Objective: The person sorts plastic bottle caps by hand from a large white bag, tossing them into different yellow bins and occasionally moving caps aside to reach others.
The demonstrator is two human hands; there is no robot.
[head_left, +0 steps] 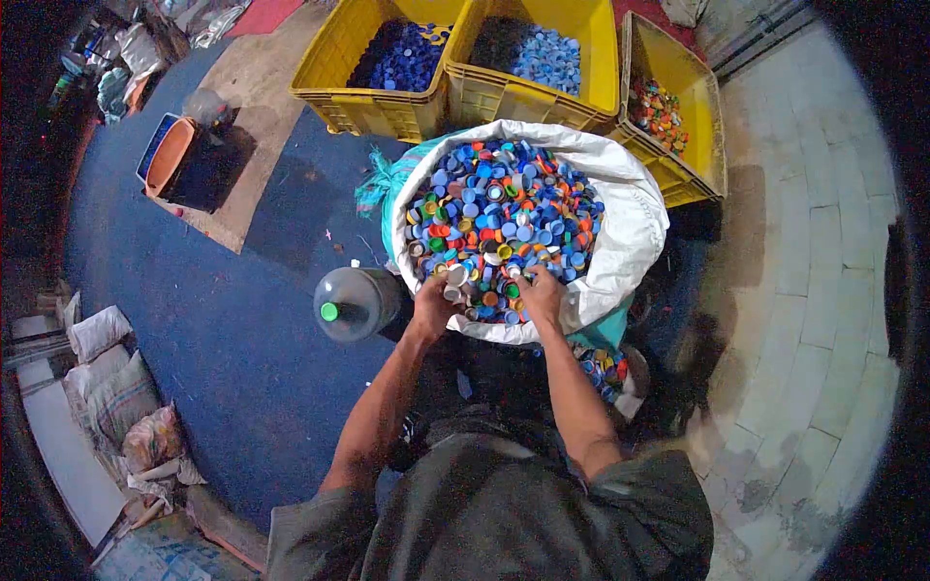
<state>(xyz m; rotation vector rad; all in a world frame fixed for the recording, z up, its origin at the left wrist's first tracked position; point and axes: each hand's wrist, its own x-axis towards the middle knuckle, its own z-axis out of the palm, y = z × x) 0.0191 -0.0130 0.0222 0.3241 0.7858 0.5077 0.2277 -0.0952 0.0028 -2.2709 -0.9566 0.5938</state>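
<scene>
A large white sack (620,208) with its rim rolled back is full of mixed plastic bottle caps (523,232), mostly blue, with red, orange, green, yellow and white among them. At the sack's near left edge, my left hand (433,308) is closed on whitish bottle caps (456,277). My right hand (542,296) reaches over the near rim, its fingers bent together at a small white cap (514,272). Both hands are low over the heap, a short way apart. The right fingertips are partly lost among the caps.
Behind the sack stand yellow crates with dark blue caps (412,63), light blue caps (547,60) and orange-green caps (659,114). A big clear bottle with a green cap (330,312) lies left. More caps (603,371) sit below right. An orange tub (170,155) is farther left.
</scene>
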